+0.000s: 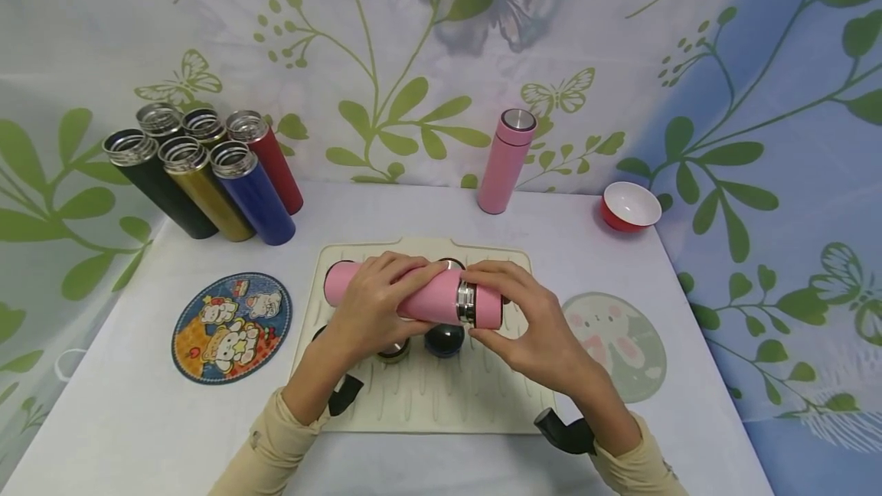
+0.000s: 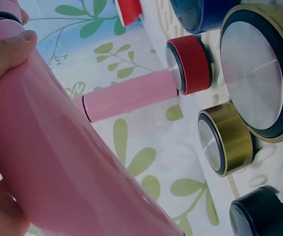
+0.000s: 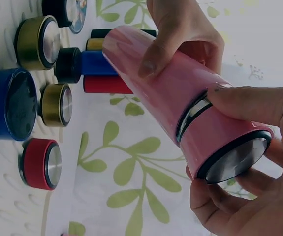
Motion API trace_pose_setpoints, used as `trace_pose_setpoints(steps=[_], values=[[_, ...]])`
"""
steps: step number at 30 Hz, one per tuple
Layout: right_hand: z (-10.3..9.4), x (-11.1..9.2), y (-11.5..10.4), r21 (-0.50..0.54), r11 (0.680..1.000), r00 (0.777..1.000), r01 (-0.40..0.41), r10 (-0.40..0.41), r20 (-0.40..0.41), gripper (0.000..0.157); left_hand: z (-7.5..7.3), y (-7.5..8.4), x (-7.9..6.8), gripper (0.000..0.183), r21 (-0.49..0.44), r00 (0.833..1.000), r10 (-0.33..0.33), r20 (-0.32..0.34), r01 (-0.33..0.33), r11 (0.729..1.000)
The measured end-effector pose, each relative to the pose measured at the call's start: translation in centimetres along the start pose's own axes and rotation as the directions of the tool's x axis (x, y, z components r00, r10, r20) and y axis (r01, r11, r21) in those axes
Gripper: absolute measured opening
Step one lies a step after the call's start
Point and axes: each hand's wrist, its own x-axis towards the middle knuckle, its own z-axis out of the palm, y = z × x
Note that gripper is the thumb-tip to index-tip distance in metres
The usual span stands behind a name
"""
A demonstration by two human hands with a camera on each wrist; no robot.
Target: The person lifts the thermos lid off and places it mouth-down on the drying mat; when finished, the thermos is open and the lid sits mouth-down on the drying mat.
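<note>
A pink thermos [image 1: 434,300] lies sideways in the air over a cream ridged mat [image 1: 448,408]. My left hand [image 1: 375,301] wraps around its body. At the other end, my right hand [image 1: 537,324] grips the pink lid [image 3: 225,147] between thumb and fingers. A band of bare steel neck [image 1: 466,303] shows between lid and body. Below, several loose lids sit on the mat, among them a red lid [image 2: 193,64], a small gold lid [image 2: 237,139] and a blue lid [image 3: 11,103]. In the head view, the hands and thermos hide part of these lids.
Several lidless thermoses, including a blue one [image 1: 255,194] and a red one [image 1: 272,159], stand at the back left. A capped pink thermos [image 1: 505,167] and a red-and-white bowl [image 1: 630,207] stand at the back. Round cartoon mats [image 1: 232,327] flank the cream mat.
</note>
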Motion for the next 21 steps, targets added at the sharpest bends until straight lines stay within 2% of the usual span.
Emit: trace_pose_setpoints(steps=[4, 8, 10, 14, 18, 21], values=[[0.0, 0.0, 0.1, -0.064, 0.997, 0.999, 0.053, -0.054, -0.004, 0.067, -0.1, -0.2, -0.2, 0.081, -0.012, 0.999, -0.022, 0.023, 0.023, 1.000], [-0.7, -0.2, 0.6, -0.187, 0.980, 0.996, 0.067, -0.078, -0.051, 0.069, -0.6, -0.8, -0.7, 0.081, -0.051, 0.995, -0.093, 0.035, 0.094, 0.994], [-1.2, -0.4, 1.0, -0.227, 0.973, 0.994, 0.042, -0.063, -0.087, 0.075, -1.0, -1.1, -1.0, 0.081, -0.078, 0.991, -0.129, 0.021, 0.131, 0.988], [-1.7, -0.8, 2.2, -0.237, 0.971, 0.990, -0.046, 0.013, -0.138, 0.082, -1.9, -1.6, -1.3, 0.080, -0.112, 0.985, -0.172, -0.016, 0.169, 0.979], [-1.3, -1.1, 3.6, -0.229, 0.965, 0.985, -0.125, 0.092, -0.148, 0.074, -2.5, -1.8, -1.5, 0.082, -0.134, 0.981, -0.194, -0.031, 0.188, 0.973], [-1.1, -1.1, 4.5, -0.247, 0.957, 0.981, -0.153, 0.117, -0.152, 0.069, -2.8, -2.0, -1.6, 0.082, -0.150, 0.979, -0.197, -0.044, 0.189, 0.970]])
